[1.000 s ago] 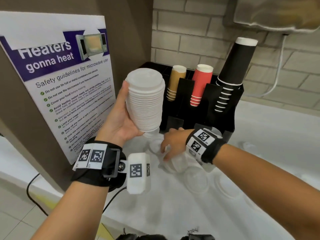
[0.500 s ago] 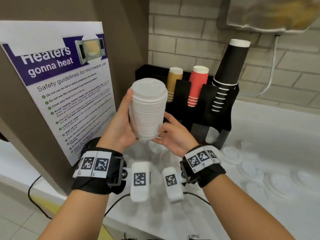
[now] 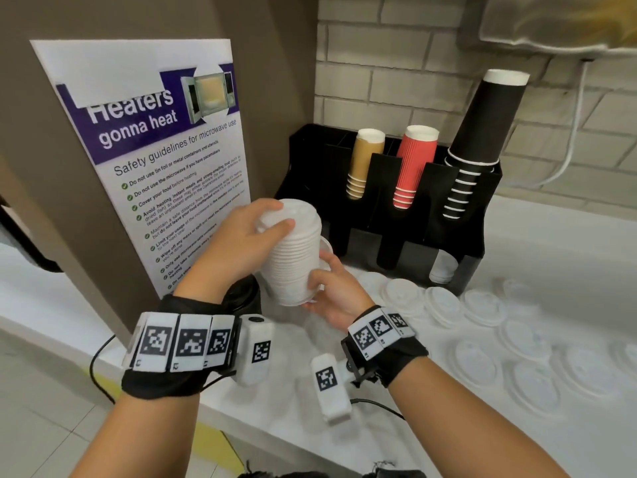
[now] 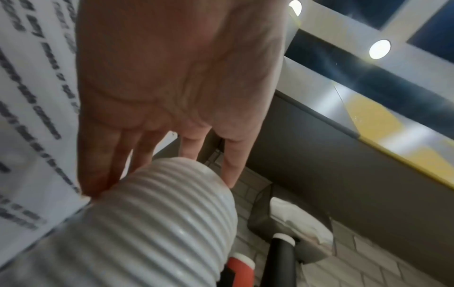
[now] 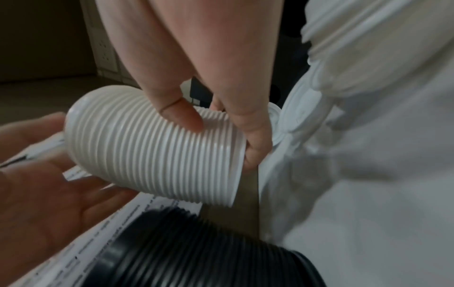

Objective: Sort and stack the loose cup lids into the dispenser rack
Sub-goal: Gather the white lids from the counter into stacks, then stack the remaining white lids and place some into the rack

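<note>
1. Above the worktop, near the rack, I hold the lid stack tilted
2. My left hand lies over its top, fingers curled on it
3. My right hand grips its lower end
4. Loose lids lie on the worktop beside the rack

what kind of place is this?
Likely an office pantry or canteen self-serve drinks corner: a microwave safety poster on the wall, a black cup dispenser rack stocked with paper cups, and loose cup lids across the white counter.
</note>
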{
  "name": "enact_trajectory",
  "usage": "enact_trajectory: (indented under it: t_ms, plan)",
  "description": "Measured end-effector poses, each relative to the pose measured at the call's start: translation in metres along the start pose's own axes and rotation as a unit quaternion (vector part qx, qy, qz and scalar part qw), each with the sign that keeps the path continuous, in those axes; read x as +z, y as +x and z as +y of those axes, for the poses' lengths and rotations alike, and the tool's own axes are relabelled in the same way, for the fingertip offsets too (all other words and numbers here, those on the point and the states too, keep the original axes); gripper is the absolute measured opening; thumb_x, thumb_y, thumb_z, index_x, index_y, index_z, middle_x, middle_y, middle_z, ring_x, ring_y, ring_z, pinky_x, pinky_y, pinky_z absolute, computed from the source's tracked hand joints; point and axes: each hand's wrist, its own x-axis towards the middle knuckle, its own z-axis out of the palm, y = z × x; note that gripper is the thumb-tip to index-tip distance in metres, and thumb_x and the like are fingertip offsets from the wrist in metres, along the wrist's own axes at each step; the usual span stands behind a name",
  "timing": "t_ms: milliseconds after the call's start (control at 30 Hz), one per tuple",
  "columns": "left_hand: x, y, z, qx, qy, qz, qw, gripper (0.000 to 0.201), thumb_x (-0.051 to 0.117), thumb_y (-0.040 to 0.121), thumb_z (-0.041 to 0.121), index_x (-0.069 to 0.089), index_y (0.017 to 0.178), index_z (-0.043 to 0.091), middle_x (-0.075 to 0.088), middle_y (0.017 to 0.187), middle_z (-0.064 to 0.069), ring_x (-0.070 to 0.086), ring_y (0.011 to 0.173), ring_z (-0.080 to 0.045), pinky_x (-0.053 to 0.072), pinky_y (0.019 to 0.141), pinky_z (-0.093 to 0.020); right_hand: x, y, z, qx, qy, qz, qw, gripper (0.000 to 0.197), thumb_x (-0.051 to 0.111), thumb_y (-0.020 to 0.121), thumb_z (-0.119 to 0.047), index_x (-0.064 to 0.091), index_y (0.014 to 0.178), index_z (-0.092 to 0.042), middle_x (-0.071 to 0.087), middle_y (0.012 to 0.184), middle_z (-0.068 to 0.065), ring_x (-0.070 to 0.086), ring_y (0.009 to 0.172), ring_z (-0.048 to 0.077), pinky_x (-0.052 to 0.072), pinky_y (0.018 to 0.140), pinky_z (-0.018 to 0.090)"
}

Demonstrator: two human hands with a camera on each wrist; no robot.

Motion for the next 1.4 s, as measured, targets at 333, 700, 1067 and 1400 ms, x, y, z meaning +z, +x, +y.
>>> enact_trajectory:
  t_ms: [333, 700, 1067, 1400]
  plan:
    - [0.002, 0.002, -0.014, -0.074, 0.167, -0.107, 0.977, 0.059, 0.065, 0.088, 0.043, 0.042, 0.141, 0.028, 0.046, 0.142, -0.007, 0.046, 0.127, -0.026, 0.036, 0.093, -0.032, 0.001, 0.019, 0.032, 0.053, -0.068, 0.039, 0.996, 0.063, 0.038, 0.081, 0.013, 0.036, 0.129, -0.028, 0.050, 0.116, 0.013, 0.053, 0.105, 0.034, 0.052, 0.084, 0.053]
    - [0.004, 0.003, -0.019, -0.098, 0.182, -0.086, 0.975, 0.059, 0.055, 0.092, 0.051, 0.050, 0.139, 0.016, 0.037, 0.149, -0.007, 0.040, 0.134, -0.026, 0.031, 0.105, -0.037, 0.001, 0.029, 0.027, 0.016, -0.456, 0.009, 0.890, 0.074, 0.059, 0.086, -0.007, 0.020, 0.146, -0.024, 0.053, 0.114, 0.013, 0.056, 0.104, 0.027, 0.049, 0.091, 0.035]
    - [-0.001, 0.001, -0.015, -0.080, 0.158, -0.101, 0.979, 0.055, 0.042, 0.091, 0.064, 0.062, 0.127, 0.027, 0.053, 0.141, 0.000, 0.046, 0.130, -0.020, 0.030, 0.091, -0.031, 0.002, 0.029, 0.018, 0.011, -0.512, -0.015, 0.859, 0.081, 0.068, 0.086, -0.017, 0.018, 0.149, -0.020, 0.051, 0.130, 0.014, 0.055, 0.116, 0.028, 0.046, 0.100, 0.039]
    - [-0.001, 0.001, -0.017, -0.091, 0.196, -0.098, 0.971, 0.063, 0.035, 0.090, 0.070, 0.062, 0.128, 0.028, 0.056, 0.138, 0.001, 0.047, 0.131, -0.023, 0.034, 0.107, -0.040, 0.005, 0.034, 0.020, 0.030, -0.520, -0.022, 0.854, 0.083, 0.065, 0.088, -0.020, 0.012, 0.151, -0.022, 0.048, 0.137, 0.015, 0.053, 0.119, 0.028, 0.044, 0.103, 0.038]
